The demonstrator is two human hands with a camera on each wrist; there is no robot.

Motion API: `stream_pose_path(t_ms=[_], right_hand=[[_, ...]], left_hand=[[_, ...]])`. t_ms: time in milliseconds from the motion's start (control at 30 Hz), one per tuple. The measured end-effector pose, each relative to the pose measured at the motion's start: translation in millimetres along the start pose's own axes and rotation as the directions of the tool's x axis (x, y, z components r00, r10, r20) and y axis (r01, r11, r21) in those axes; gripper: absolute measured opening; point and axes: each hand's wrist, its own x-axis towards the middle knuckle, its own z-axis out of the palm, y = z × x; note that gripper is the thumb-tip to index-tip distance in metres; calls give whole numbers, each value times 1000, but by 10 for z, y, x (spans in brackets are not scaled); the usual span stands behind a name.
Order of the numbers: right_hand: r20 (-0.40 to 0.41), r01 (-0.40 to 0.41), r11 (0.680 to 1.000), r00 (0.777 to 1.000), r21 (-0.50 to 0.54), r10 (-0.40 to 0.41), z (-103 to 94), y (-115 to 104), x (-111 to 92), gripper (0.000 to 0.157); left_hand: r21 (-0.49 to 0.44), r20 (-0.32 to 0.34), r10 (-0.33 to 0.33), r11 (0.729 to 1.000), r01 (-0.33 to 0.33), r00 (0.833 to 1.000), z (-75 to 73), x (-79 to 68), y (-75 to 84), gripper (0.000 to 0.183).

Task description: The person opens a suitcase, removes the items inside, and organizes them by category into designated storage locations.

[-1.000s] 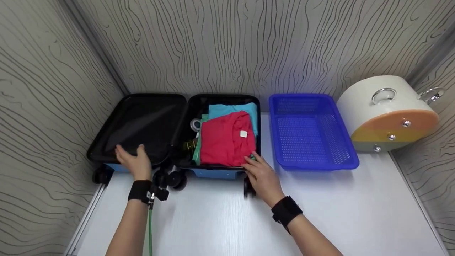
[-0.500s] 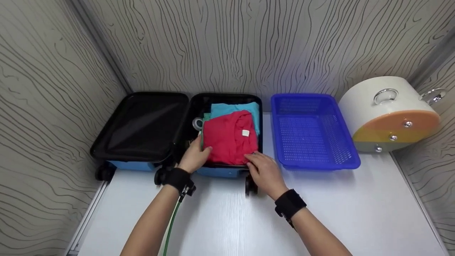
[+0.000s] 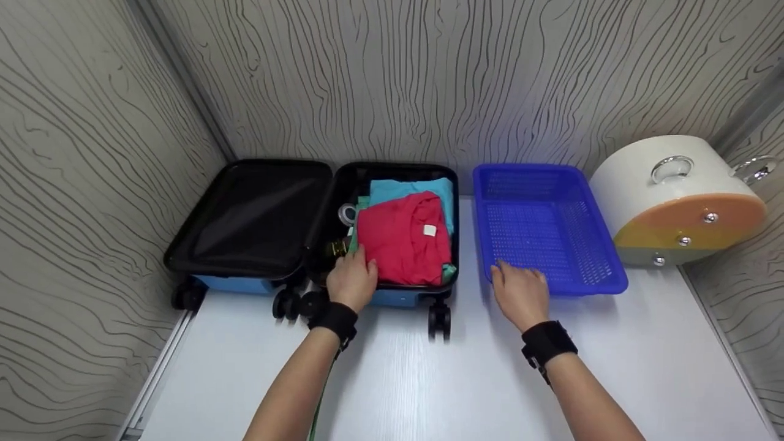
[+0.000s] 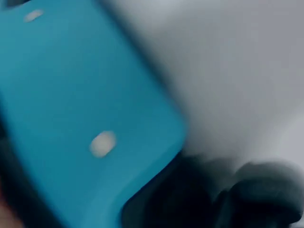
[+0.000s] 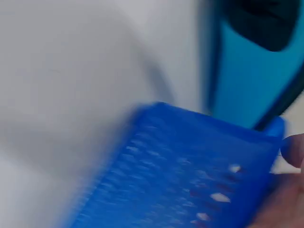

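In the head view a folded red shirt [image 3: 398,242] lies on a light-blue garment [image 3: 416,188] inside the opened suitcase [image 3: 395,298]. My left hand [image 3: 352,278] reaches over the suitcase's near edge, its fingers by the shirt's lower left corner. Whether they touch the cloth is hard to see. My right hand [image 3: 520,297] is at the near left corner of a blue plastic basket [image 3: 579,288], fingers loosely bent over the rim. In the right wrist view, blurred fingers [image 5: 280,202] show beside the basket wall. The left wrist view shows mostly the suitcase's blue outer side [image 4: 95,90].
The suitcase's black-lined other half [image 3: 257,214] lies flat at the left. A round silver-grey item [image 3: 347,214] sits beside the clothes. Right of the basket stands a white, striped-front drawer box [image 3: 649,171] with metal handles. Patterned walls [image 3: 392,92] close in the white table [image 3: 392,380].
My left hand has moved right from the suitcase's left half to the shirt's lower left corner. The right hand has left the shirt's lower right corner and moved right to the basket.
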Motion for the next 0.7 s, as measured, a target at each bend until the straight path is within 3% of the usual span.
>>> stream_pose_path(t_ms=[167,433,567,700], right_hand=[[-38,38,999,999,20,-37,127,-35,-48,41],[41,13,999,999,36,-15,169,-319,-35,43],[86,-18,999,996,30,15,164,-429,-37,44],[112,-32,997,993,65,24,126,-485,-4,45]], left_hand=[[15,-77,6,1000,-5,997,90,-27,-30,50],[3,-59,-1,1000,1,998,78,-27,-20,50],[-46,8,-27,999,27,1000,19,-3,2,52],[-165,144,-74,981,98,987,-135,64,24,54]])
